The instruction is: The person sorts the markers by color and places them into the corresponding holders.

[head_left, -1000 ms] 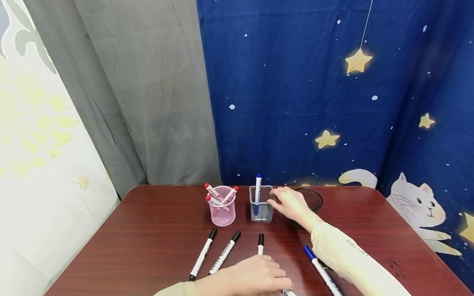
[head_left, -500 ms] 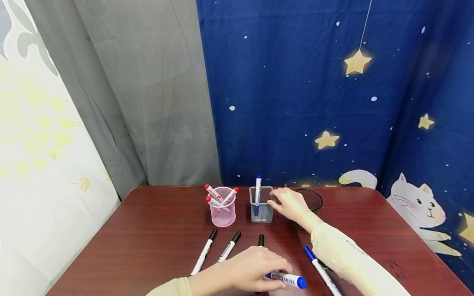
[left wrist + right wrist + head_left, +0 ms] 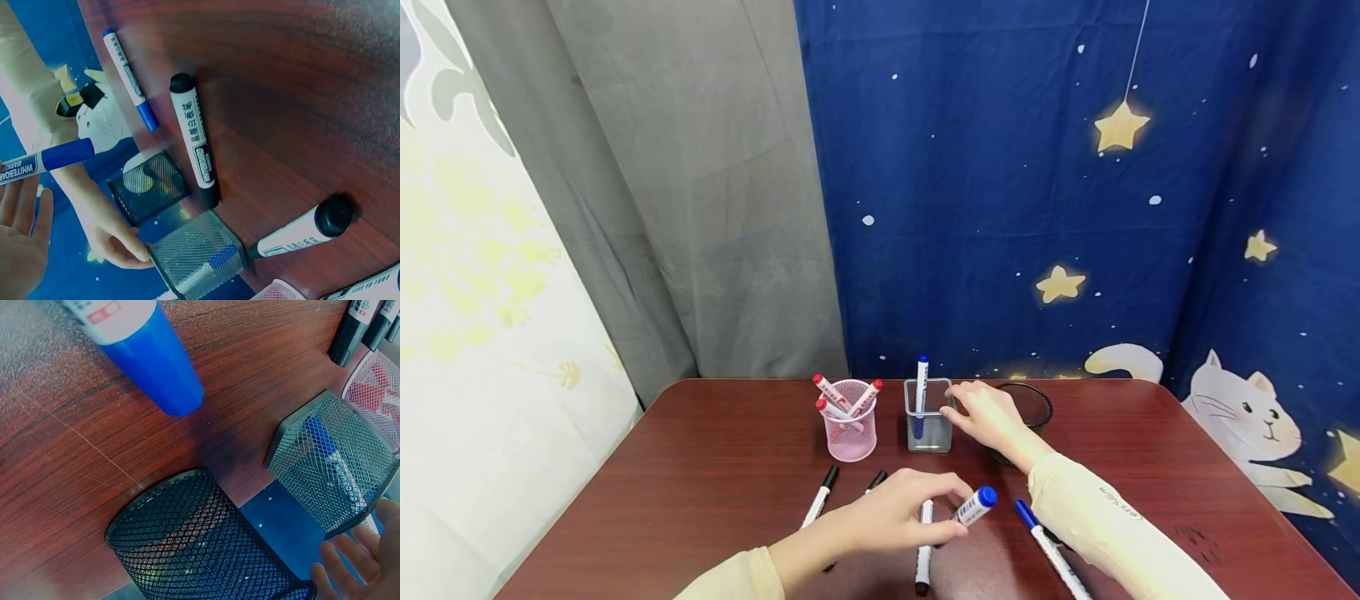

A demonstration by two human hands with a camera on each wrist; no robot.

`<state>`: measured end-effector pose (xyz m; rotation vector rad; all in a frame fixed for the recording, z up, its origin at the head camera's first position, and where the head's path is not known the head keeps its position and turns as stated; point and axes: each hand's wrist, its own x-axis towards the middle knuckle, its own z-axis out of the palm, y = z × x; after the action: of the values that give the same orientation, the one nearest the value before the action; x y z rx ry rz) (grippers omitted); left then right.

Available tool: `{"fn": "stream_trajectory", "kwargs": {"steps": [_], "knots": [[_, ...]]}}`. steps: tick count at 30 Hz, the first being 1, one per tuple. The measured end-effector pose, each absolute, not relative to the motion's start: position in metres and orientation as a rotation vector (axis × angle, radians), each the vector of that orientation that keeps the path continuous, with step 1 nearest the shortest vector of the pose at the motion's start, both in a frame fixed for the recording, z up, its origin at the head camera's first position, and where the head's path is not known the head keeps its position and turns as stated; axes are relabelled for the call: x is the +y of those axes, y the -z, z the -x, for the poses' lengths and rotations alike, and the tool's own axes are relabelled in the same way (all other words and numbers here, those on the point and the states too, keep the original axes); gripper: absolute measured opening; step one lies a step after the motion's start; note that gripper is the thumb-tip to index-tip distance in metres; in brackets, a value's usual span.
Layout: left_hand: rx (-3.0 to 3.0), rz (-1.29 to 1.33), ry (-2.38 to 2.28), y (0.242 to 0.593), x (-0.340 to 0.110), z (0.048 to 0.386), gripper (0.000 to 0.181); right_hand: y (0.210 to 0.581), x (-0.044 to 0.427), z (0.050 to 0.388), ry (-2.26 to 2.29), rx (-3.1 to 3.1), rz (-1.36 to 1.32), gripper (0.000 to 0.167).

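Observation:
My left hand [image 3: 898, 515] holds a blue-capped whiteboard marker [image 3: 974, 507] above the table, its cap pointing right and up. In the left wrist view the thumb and fingers are at the marker [image 3: 25, 167]. My right hand [image 3: 988, 417] grips the right rim of a grey square mesh pen holder [image 3: 934, 435] at the back of the table. Inside that holder stands one blue-ended marker [image 3: 922, 387]. Black-capped markers, one of them a marker [image 3: 924, 546] below the left hand, lie on the table; the left hand and forearm partly cover them.
Left of the grey holder stands a pink round mesh holder [image 3: 852, 440] with red-capped markers. A black round mesh holder [image 3: 194, 550] stands right of it, partly behind the right hand. Another blue-capped marker [image 3: 1051, 550] lies beside the right sleeve. Curtains hang behind the table.
My left hand has lifted the blue-capped marker off the table and moved it forward, turning its cap upward. The right hand stays at the grey pen holder.

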<state>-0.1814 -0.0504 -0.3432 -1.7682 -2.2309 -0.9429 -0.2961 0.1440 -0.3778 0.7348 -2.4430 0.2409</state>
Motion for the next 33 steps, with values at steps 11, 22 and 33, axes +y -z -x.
{"fn": "stream_trajectory", "kwargs": {"steps": [11, 22, 33], "knots": [[-2.249, 1.598, 1.233, 0.321, -0.056, 0.188, 0.019, 0.377, 0.144, 0.295, -0.248, -2.482, -0.731, 0.026], [-2.316, 1.313, 1.456, 0.296, -0.056, 0.2, 0.019, 0.379, 0.145, 0.298, -0.214, -2.468, -0.736, 0.019], [-2.331, 1.185, 1.493, 0.297, -0.06, 0.221, 0.02, 0.38, 0.144, 0.298, -0.245, -2.459, -0.739, 0.024]]}}
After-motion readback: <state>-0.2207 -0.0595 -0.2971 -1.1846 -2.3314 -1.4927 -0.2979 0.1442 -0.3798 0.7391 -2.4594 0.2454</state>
